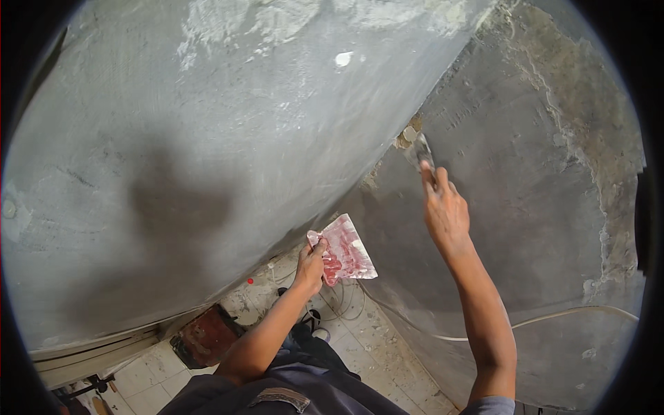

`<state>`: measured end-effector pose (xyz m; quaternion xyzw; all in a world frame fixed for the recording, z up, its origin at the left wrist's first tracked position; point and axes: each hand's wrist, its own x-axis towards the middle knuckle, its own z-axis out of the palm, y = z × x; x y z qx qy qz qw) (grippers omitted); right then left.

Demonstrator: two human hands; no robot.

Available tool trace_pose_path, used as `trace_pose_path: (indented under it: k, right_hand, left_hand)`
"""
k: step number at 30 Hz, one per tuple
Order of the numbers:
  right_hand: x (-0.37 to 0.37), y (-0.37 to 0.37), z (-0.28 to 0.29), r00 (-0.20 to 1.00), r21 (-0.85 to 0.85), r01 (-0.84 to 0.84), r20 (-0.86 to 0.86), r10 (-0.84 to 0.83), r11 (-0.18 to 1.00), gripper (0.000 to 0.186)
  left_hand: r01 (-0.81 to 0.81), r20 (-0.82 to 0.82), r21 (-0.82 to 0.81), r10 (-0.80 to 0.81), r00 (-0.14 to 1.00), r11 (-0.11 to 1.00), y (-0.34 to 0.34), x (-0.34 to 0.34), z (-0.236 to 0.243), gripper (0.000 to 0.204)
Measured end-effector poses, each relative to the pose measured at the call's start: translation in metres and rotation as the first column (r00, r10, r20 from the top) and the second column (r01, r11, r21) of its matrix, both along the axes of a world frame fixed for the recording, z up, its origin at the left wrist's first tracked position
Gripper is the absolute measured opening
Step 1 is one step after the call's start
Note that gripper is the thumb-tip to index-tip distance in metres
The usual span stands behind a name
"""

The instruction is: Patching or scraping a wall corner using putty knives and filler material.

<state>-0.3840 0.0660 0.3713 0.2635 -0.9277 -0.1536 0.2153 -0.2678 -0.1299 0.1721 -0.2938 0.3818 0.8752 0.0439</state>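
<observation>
My left hand (310, 267) grips the end of a flat red plastic scraper (346, 250) smeared with whitish filler, held out in front of my body. Farther up and to the right, my right hand (446, 207) is closed round a putty knife (422, 149), its blade against the corner where two grey plastered walls meet. Next to the blade is a rough, broken brownish hole (407, 134) with a pale lump in it. Fingers partly hide the knife's handle.
A smooth grey wall (277, 138) fills the left, and a darker grey wall (526, 228) the right. A pale cable (553, 317) runs along the right wall to loops on the tiled floor (149, 373). A dark red box-like object (209, 337) stands at lower left.
</observation>
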Motion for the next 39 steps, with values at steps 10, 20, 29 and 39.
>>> trace_pose_path:
  k: [10, 20, 29, 39]
  right_hand:
    - [0.044, 0.035, -0.018, 0.992, -0.159, 0.114, 0.074, -0.103, 0.981, 0.045]
    - [0.188, 0.026, -0.095, 0.64, -0.609, 0.752, 0.579, 0.506, -0.254, 0.039]
    - [0.234, -0.015, -0.124, 0.739, -0.626, 0.636, 0.663, -0.121, 0.452, 0.037]
    - [0.218, -0.005, -0.179, 0.59, -0.501, 0.792, 0.774, 0.229, -0.348, 0.035]
  left_hand:
    - [-0.005, -0.049, -0.017, 0.004, 0.999, 1.0, -0.008, 0.024, 0.019, 0.024]
    - [0.119, -0.137, -0.125, -0.136, 0.981, 0.985, 0.001, 0.035, 0.017, 0.024]
    - [0.317, -0.123, -0.446, -0.408, 0.905, 0.837, 0.003, 0.002, 0.008, 0.024]
    - [0.608, -0.04, -0.435, -0.689, 0.723, 0.664, -0.003, 0.016, -0.034, 0.024]
